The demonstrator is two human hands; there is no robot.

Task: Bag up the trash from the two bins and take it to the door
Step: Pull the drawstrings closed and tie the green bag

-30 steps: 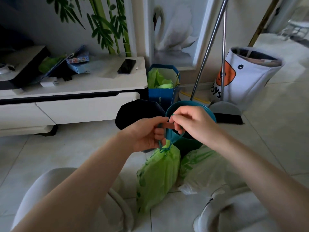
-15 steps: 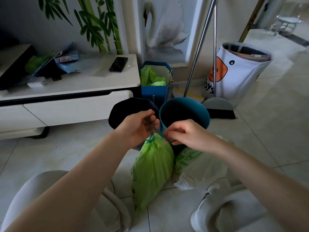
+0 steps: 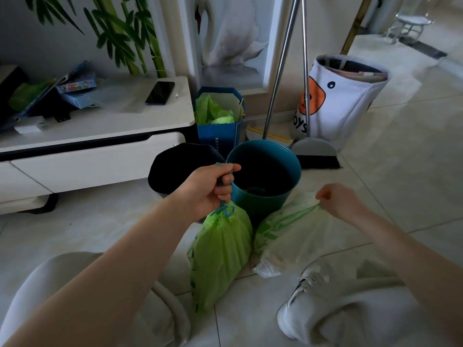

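Left hand (image 3: 210,189) fisted on green bag's (image 3: 220,251) drawstring, right hand (image 3: 338,201) apparently pinching pale bag (image 3: 293,236), bare tiles rightward

white fabric bin (image 3: 350,101) | partly hidden print | reads "oys"

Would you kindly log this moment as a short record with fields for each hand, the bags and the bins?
left hand: grip shut on the teal drawstring of the green bag, tied shut
right hand: pinching the neck of the pale bag, which lies on the floor
teal bin: upright, unlined
dark bin: left of the teal one
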